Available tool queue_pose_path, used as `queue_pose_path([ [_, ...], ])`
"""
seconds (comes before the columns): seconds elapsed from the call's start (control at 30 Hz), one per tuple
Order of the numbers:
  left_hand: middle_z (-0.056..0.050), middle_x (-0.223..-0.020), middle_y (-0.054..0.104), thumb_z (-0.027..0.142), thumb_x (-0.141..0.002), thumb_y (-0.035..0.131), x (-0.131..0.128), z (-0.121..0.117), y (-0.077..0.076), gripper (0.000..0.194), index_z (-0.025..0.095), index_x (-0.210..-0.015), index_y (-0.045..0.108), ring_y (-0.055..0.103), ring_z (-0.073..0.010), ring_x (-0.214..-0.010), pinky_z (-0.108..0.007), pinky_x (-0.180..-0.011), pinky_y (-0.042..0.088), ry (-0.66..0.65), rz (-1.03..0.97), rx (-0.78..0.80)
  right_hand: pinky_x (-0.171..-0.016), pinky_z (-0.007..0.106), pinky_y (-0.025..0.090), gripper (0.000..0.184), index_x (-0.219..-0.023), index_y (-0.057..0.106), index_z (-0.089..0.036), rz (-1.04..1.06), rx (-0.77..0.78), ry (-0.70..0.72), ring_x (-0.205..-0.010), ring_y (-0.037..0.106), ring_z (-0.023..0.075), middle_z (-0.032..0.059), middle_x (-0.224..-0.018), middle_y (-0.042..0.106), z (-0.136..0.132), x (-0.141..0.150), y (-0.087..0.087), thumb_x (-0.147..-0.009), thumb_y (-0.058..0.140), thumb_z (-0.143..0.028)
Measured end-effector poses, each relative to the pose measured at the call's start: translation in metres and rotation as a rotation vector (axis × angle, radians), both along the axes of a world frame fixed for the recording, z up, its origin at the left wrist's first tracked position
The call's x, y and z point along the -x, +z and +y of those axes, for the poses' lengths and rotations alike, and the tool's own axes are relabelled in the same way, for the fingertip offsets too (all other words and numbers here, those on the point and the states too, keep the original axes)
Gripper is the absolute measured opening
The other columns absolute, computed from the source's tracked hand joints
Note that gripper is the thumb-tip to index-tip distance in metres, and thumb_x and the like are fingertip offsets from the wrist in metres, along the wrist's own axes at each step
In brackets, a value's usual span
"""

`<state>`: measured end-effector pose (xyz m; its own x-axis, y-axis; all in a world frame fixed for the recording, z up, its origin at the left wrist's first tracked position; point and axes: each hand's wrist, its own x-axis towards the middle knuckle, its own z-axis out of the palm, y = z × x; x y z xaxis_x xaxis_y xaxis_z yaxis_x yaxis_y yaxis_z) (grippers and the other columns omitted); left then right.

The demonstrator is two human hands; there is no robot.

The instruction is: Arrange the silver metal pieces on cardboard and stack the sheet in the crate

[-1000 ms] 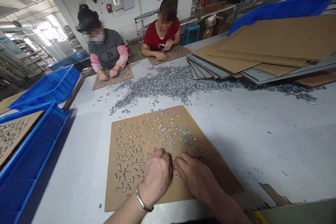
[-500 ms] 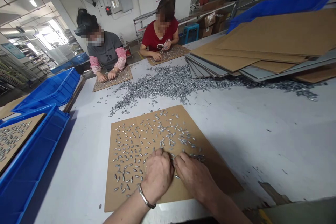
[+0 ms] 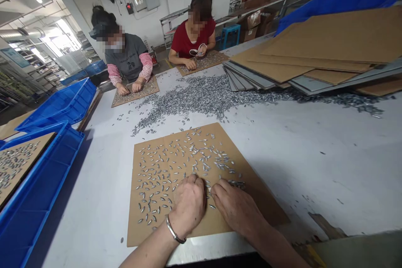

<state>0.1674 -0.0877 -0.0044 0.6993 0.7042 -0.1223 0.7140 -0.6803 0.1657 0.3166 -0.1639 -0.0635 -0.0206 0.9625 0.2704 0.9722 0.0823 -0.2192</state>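
Note:
A brown cardboard sheet (image 3: 266, 213) lies on the white table in front of me, covered with several small silver metal pieces (image 3: 163, 171). My left hand (image 3: 188, 203), with a metal bangle at the wrist, rests knuckles up on the sheet, fingers curled down onto the pieces. My right hand (image 3: 237, 207) lies right beside it, fingertips bent down and touching pieces near the sheet's middle. What the fingertips pinch is hidden.
A big heap of the same silver pieces (image 3: 210, 96) spreads across the table's middle. Stacked cardboard sheets (image 3: 314, 54) lie at the right. Blue bins (image 3: 40, 184) stand at the left. Two people (image 3: 125, 60) sit opposite, hands on their own sheets.
Both hands stay close together on the sheet, shifting only slightly among the pieces. The view has tilted a little.

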Motion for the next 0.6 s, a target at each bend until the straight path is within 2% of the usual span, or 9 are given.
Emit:
queue_pose_path([
  [0.2, -0.009, -0.104, 0.067, -0.003, -0.091, 0.048, -0.001, -0.005, 0.001, 0.026, 0.014, -0.096, 0.066, 0.063, -0.0242, -0.094, -0.037, -0.085, 0.054, -0.098, 0.059, -0.141, -0.059, 0.029, 0.033, 0.027, -0.075, 0.055, -0.023, 0.029, -0.087, 0.001, -0.06, 0.058, 0.0125, -0.0007, -0.074, 0.061, -0.001, 0.003, -0.002, -0.098, 0.046, -0.011],
  [0.4, -0.008, -0.1, 0.068, 0.0, -0.095, 0.05, 0.009, -0.005, 0.005, 0.023, 0.015, -0.094, 0.069, 0.064, -0.0224, -0.092, -0.036, -0.086, 0.055, -0.156, 0.011, -0.096, -0.06, 0.029, 0.036, 0.029, -0.074, 0.055, -0.024, -0.015, -0.118, 0.037, -0.061, 0.057, 0.0139, -0.0007, -0.072, 0.059, -0.003, 0.007, -0.003, -0.093, 0.048, -0.003],
  [0.6, -0.007, -0.098, 0.068, 0.014, -0.103, 0.049, 0.04, 0.008, 0.021, 0.02, 0.016, -0.104, 0.069, 0.063, -0.0201, -0.085, -0.035, -0.082, 0.055, -0.005, -0.222, -0.04, -0.065, 0.029, 0.041, 0.025, -0.078, 0.058, -0.022, -0.016, -0.103, 0.016, -0.065, 0.057, 0.0153, 0.0012, -0.076, 0.059, -0.018, -0.001, -0.002, -0.096, 0.051, -0.006],
])
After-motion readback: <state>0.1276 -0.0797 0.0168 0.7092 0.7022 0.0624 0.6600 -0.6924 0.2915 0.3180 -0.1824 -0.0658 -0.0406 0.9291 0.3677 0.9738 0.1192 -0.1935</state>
